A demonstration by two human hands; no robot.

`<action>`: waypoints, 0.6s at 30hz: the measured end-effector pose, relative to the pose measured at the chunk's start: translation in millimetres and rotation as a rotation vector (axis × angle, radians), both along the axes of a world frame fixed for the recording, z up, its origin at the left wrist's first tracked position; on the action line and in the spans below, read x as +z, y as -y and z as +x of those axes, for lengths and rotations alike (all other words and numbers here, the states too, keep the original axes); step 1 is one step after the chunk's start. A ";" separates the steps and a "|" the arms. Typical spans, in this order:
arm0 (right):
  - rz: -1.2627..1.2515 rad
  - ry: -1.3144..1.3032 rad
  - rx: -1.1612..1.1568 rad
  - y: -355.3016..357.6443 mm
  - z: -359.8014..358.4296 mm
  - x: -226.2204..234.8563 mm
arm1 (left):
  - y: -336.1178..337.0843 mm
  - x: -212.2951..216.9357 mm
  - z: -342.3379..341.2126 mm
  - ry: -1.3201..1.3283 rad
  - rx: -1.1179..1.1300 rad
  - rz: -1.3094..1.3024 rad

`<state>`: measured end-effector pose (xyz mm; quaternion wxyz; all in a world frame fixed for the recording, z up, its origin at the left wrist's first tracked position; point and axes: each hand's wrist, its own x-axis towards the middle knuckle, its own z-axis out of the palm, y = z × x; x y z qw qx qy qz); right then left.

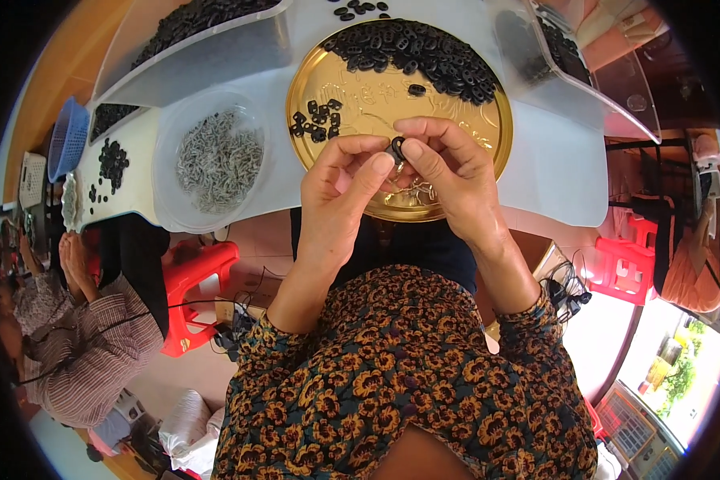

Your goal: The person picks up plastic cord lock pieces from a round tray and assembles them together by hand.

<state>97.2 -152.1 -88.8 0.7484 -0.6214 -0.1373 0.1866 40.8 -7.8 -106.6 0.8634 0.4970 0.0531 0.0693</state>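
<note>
We hold one small black plastic piece (396,147) up between both hands, above the near half of the round gold tray (376,104). Our left hand (336,188) comes in from the left, its thumb slanting up and its index finger bent over to pinch the piece's left side. Our right hand (454,176) mirrors it, thumb and index finger gripping from the right, so the fingertips of both hands nearly meet. The other fingers curl behind, partly hidden. Our wrists bend inward, and both forearms rise from patterned sleeves (276,342) at an angle, forming an upturned V. Below the grip, some shiny bits (414,194) lie in the tray, too blurred for us to make out. A large heap of black pieces (424,56) covers the tray's far side; a smaller cluster (318,120) sits at its left edge.
</note>
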 end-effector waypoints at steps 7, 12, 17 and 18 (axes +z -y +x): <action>0.219 -0.245 0.090 -0.7 -5.5 12.7 | 0.7 -8.0 6.3 0.229 -0.142 0.081; 0.322 -0.379 0.124 -0.4 -12.3 12.0 | 4.8 -8.7 2.1 0.247 -0.156 0.035; 0.388 -0.413 0.163 0.5 -14.1 9.5 | 5.4 -8.6 1.3 0.246 -0.136 0.003; 0.404 -0.423 0.178 1.0 -14.1 10.6 | 5.7 -7.2 0.9 0.234 -0.131 0.011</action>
